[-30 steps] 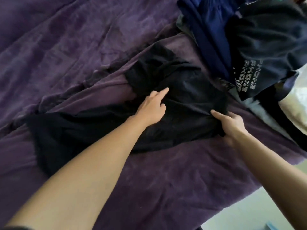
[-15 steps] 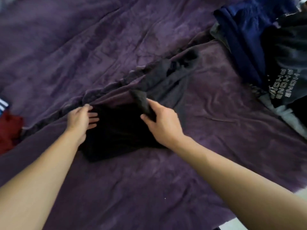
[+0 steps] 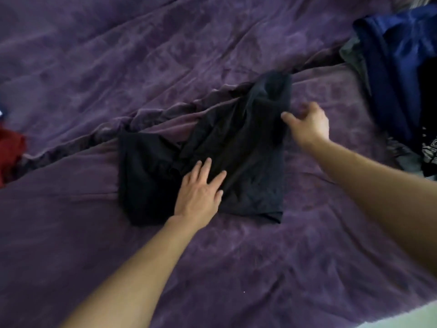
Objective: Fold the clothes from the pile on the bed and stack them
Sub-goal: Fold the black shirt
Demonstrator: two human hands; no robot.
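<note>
The black garment [image 3: 212,162] is now lying doubled over mid-bed [image 3: 118,67], shorter than a second ago. I'm flattening it with the left grip [image 3: 198,192], fingers straight. The right grip [image 3: 307,124] is sitting at its far edge, too blurred to tell whether it's pinching.

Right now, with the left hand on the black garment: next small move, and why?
Probably take the bunched upper end of the black garment with the right hand and fold it down toward the left hand, which lies flat on the cloth, pinning it. That end sticks out wrinkled past the rest, and the right hand is beside it.
</note>
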